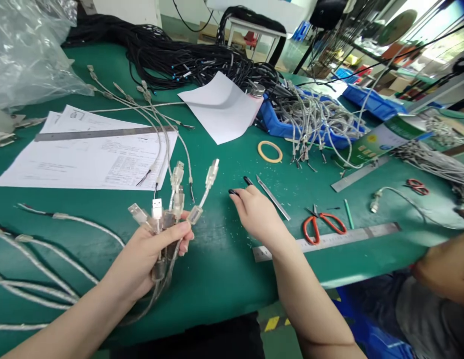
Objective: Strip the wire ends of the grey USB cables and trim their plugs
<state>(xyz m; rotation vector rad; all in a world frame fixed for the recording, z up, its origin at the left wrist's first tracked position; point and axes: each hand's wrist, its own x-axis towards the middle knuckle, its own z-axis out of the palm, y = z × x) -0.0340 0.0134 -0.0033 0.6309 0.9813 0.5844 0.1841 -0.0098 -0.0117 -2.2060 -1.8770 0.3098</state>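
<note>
My left hand (149,259) is closed round a bunch of clear USB cables (172,204), their plug ends fanned upward above my fingers. The cable tails trail left across the green table (213,279). My right hand (256,212) rests palm down on the table, fingers stretched out toward a thin metal blade tool (274,198) lying just right of the fingertips. It holds nothing.
Printed sheets (86,154) with a steel ruler lie at the left. Red scissors (324,223), another steel ruler (351,235), a tape ring (270,151), a blue bin of grey cables (310,119) and black cable bundles (172,55) surround the area. Another person's arm (447,267) is at the right.
</note>
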